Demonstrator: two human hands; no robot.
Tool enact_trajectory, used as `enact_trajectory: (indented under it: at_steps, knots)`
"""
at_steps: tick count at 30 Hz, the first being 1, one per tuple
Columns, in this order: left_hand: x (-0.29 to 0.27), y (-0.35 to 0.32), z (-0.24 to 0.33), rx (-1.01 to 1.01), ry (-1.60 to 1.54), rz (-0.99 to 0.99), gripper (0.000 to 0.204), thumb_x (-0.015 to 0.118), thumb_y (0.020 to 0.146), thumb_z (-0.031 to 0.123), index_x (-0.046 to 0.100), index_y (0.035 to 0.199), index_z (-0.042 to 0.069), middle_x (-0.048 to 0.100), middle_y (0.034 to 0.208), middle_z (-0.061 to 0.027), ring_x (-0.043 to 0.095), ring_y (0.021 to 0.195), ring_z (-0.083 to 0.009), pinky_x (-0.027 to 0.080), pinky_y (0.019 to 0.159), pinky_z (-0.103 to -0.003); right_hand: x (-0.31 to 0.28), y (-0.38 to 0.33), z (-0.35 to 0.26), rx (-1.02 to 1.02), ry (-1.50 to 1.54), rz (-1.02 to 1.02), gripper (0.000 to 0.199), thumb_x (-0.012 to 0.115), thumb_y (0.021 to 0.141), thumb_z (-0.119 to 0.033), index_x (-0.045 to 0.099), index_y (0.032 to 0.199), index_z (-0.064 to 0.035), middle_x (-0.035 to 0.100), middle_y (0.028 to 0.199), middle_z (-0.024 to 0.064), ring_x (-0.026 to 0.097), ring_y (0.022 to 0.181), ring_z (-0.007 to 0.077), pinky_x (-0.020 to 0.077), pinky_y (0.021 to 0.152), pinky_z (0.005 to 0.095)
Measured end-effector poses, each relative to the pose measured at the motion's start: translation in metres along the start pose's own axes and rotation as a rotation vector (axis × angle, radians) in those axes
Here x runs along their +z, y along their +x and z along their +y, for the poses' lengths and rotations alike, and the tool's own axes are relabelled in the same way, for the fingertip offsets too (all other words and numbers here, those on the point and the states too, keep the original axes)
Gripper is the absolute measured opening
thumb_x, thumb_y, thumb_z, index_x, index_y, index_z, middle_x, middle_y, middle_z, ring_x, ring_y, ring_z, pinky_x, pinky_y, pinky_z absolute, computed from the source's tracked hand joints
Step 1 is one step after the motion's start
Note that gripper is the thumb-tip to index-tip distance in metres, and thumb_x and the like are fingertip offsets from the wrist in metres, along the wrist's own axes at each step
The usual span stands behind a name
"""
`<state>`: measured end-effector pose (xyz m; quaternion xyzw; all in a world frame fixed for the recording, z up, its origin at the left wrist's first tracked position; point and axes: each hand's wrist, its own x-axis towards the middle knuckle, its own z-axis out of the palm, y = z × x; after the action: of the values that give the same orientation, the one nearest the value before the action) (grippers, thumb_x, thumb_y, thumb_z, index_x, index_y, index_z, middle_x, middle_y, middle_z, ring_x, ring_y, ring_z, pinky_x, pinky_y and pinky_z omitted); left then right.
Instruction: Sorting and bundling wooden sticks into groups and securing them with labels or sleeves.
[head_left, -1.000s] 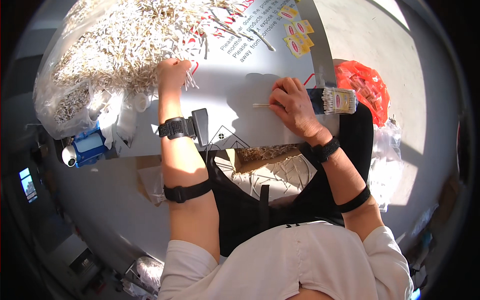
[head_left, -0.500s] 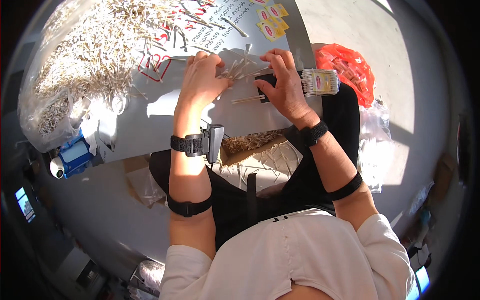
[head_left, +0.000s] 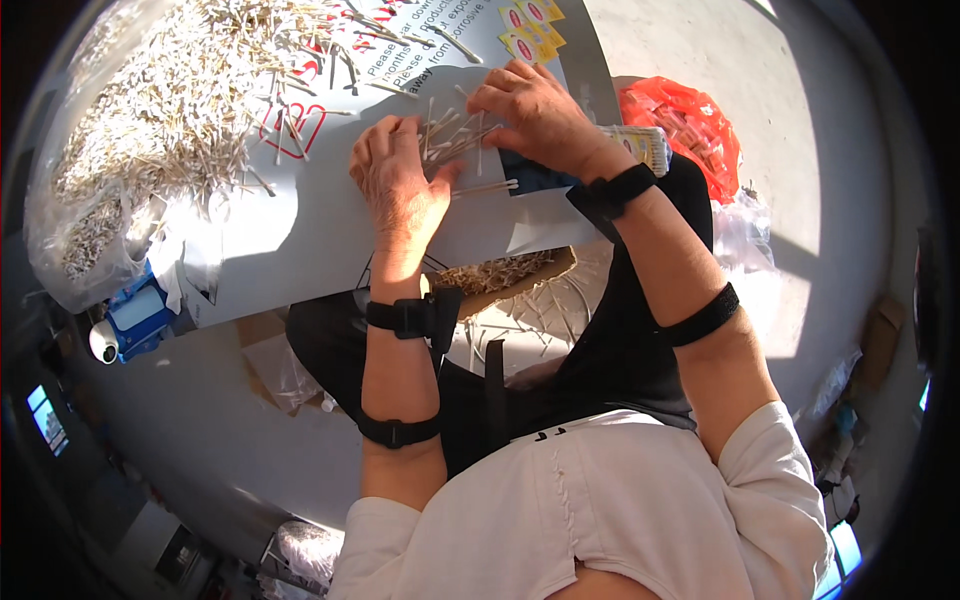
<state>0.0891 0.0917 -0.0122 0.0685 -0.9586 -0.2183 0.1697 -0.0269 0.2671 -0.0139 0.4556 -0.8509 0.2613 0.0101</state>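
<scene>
A loose cluster of cotton swabs (head_left: 455, 138) lies on the grey printed sheet on the table, between my two hands. My left hand (head_left: 400, 185) rests at its left side, thumb and forefinger spread apart around the swab ends. From the upper right, my right hand (head_left: 535, 118) reaches over the cluster, with bent fingers and a gap between thumb and forefinger. Its fingertips are at the swabs. A couple of separate swabs (head_left: 485, 188) lie just below, their ends on a dark flat piece (head_left: 535, 178) partly hidden under my right hand.
A big heap of cotton swabs (head_left: 170, 120) spills from a clear bag at the left. Yellow cards (head_left: 530, 30) lie at the far edge. A filled swab pack (head_left: 645, 148) sits by my right wrist. Beyond it is a red bag (head_left: 685, 130). An open carton (head_left: 520, 285) is below the table edge.
My right hand has moved up and left over the swabs. My left hand has shifted slightly down, and its thumb and forefinger have spread. The whole view has shifted a little.
</scene>
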Motion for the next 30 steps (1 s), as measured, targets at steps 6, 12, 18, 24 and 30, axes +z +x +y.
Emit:
enact_trajectory:
  at_steps: [6,12,18,24,30]
  knots:
    - [0.001,0.011,-0.014,0.035,-0.006,0.017,0.025,0.078,0.070,0.011,0.065,0.091,0.013,0.060,0.090,-0.0011,0.054,0.099,-0.0257,0.035,0.089,-0.043,0.004,-0.006,-0.004,-0.046,-0.048,0.018,0.022,0.075,0.077,-0.014,0.062,0.095,-0.0097,0.062,0.096,0.0040,0.057,0.102,0.0257,0.0462,0.094,0.0376]
    - [0.002,0.015,-0.023,0.015,-0.015,0.021,0.016,0.075,0.074,0.012,0.066,0.087,0.013,0.059,0.087,-0.0017,0.054,0.095,-0.0256,0.035,0.086,-0.042,0.001,-0.023,-0.009,0.081,-0.108,0.159,0.014,0.071,0.080,-0.012,0.060,0.087,-0.0080,0.064,0.090,0.0057,0.060,0.091,0.0273,0.0517,0.081,0.0379]
    - [0.003,0.017,-0.028,-0.066,-0.043,0.044,0.014,0.074,0.077,0.013,0.067,0.089,0.015,0.060,0.090,-0.0002,0.053,0.097,-0.0247,0.035,0.085,-0.041,-0.002,-0.032,-0.014,0.113,0.067,0.185,0.015,0.071,0.076,-0.009,0.059,0.085,-0.0067,0.062,0.084,0.0067,0.060,0.086,0.0285,0.0514,0.077,0.0389]
    - [0.005,0.025,-0.026,0.005,-0.086,0.168,0.022,0.069,0.075,0.001,0.068,0.094,0.013,0.062,0.096,-0.0015,0.053,0.100,-0.0273,0.037,0.089,-0.042,0.005,-0.030,-0.039,0.072,0.184,0.007,0.016,0.071,0.077,-0.007,0.060,0.088,-0.0054,0.061,0.087,0.0055,0.057,0.088,0.0284,0.0495,0.078,0.0372]
    - [-0.011,-0.008,-0.026,-0.108,-0.123,0.166,0.037,0.068,0.065,-0.005,0.067,0.098,0.010,0.062,0.103,-0.0059,0.053,0.103,-0.0306,0.042,0.094,-0.044,0.004,-0.033,-0.036,0.170,0.239,0.175,0.020,0.073,0.075,-0.013,0.062,0.090,-0.0072,0.059,0.087,0.0068,0.057,0.090,0.0296,0.0492,0.078,0.0390]
